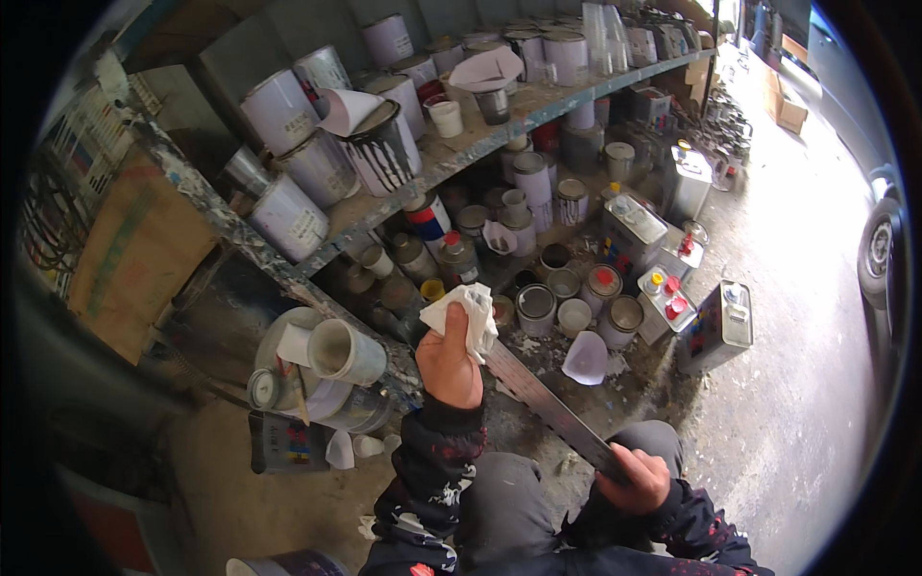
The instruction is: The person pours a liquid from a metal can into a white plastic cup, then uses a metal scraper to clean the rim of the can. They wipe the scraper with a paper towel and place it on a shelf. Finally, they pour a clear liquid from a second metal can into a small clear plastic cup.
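A long flat metal ruler (547,401) slants across the middle of the view, its upper end to the left and its lower end to the right. My right hand (642,480) is closed round the lower end, just above my knee. At the upper end my left hand (451,360) grips a crumpled white paper wipe (473,322), thumb on top. The wipe covers that end of the ruler, so its tip is hidden. Grey smudges show on the wipe. Both forearms are in dark, paint-spotted sleeves.
A paint-stained shelf (442,163) full of cans spans the back. Below it stand open cans (536,305) and a rectangular metal tin (718,326). At left, a plastic tub (348,351) rests on a large drum (360,408). A vehicle wheel (879,252) is at far right.
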Available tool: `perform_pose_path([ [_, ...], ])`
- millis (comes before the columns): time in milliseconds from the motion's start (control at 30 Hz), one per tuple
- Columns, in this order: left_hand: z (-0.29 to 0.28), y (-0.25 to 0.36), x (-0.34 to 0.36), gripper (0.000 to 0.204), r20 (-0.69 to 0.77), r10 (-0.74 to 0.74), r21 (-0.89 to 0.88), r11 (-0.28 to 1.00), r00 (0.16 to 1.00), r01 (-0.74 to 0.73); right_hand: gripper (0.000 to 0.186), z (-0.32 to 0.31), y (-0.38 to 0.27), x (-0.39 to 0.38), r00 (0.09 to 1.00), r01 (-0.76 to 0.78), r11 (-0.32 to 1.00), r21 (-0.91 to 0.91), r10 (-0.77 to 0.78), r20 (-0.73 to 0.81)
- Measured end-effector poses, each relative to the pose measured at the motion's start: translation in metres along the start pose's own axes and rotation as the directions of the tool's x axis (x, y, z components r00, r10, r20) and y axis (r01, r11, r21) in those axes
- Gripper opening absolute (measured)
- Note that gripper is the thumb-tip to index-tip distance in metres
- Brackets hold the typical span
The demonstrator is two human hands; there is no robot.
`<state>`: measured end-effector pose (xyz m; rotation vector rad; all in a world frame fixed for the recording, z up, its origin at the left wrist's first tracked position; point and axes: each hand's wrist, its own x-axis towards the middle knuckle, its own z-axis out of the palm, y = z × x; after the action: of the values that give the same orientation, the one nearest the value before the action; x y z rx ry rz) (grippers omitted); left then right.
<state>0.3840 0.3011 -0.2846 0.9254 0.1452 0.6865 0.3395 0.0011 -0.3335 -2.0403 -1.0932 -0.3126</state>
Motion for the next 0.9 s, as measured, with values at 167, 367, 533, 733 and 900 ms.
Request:
perform_pose_path([
  [167,-0.028,0.044,0.031,0.036,0.127,0.148,0.310,0.933,0.981,-0.181,0.053,-0.023,0.013,-0.019,1.000,-0.003,0.999,-0.034,0.003,-0.014],
  [367,-0.050,0.023,0.015,0.039,0.359,-0.253,-0.294,0.883,0.899,0.366,0.052,-0.029,0.025,-0.028,0.995,-0.102,0.993,0.066,0.101,0.027],
  [533,-0.036,0.027,0.008,0.049,0.588,-0.346,-0.092,0.870,0.731,0.485,0.048,-0.030,0.027,-0.026,0.982,-0.134,0.966,0.221,0.101,0.158],
  [733,-0.021,0.034,-0.005,0.044,0.496,-0.334,0.032,0.929,0.801,0.368,0.044,-0.034,0.026,-0.018,0.931,-0.298,0.862,0.410,0.167,0.324],
  [900,-0.024,0.033,-0.003,0.036,0.449,-0.217,-0.138,0.941,0.867,0.308,0.042,-0.036,0.026,-0.019,0.928,-0.317,0.838,0.443,0.178,0.327],
])
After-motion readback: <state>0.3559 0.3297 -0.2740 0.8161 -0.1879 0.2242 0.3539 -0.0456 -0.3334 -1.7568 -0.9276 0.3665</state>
